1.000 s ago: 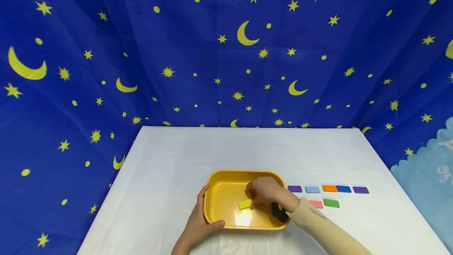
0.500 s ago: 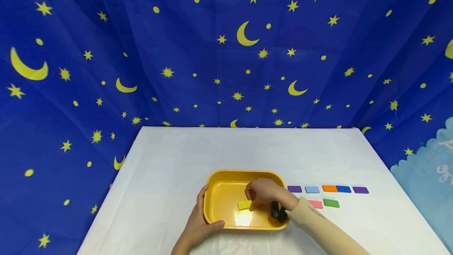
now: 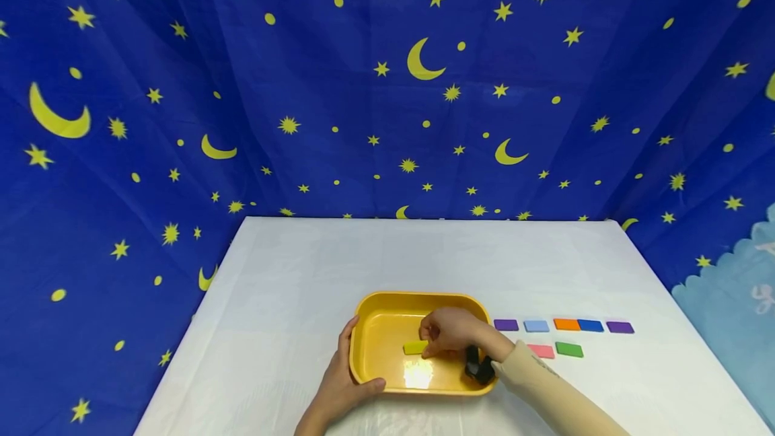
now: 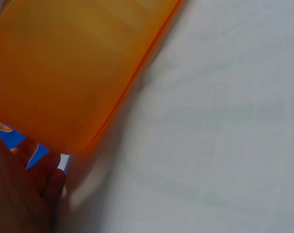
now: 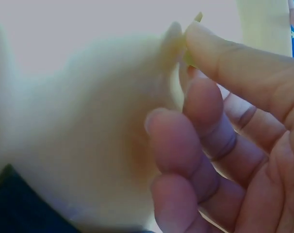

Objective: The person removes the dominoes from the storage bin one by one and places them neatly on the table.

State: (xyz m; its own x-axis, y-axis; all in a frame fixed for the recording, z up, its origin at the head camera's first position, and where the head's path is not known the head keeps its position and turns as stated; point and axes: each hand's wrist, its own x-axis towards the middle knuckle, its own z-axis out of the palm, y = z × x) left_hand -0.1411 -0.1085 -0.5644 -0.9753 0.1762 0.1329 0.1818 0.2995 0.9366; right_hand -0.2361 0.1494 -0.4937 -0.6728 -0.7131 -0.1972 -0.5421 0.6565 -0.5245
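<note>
A yellow rectangular tray [image 3: 363,308] with rounded corners lies on the table. My left hand [image 3: 342,379] grips its left end, the thumb over the front left corner and fingers along the outer wall, as the left wrist view also shows from low down. Inside the tray, my right hand [image 3: 448,330] pinches a small flat yellow block [image 3: 414,348] by its right end, low over the tray floor. In the right wrist view, thumb and index finger meet on the block [image 5: 189,59], mostly hidden behind them; the other fingers are curled loosely.
Right of the tray lie flat blocks in two rows: purple [image 3: 505,325], light blue [image 3: 536,325], orange [image 3: 566,324], blue [image 3: 590,325] and purple again behind, pink [image 3: 541,351] and green [image 3: 569,349] in front. A black object [image 3: 478,367] shows below my right wrist.
My right hand has shifted slightly left with the yellow block, which has turned from slanting to nearly level. The left hand keeps its grip on the tray.
</note>
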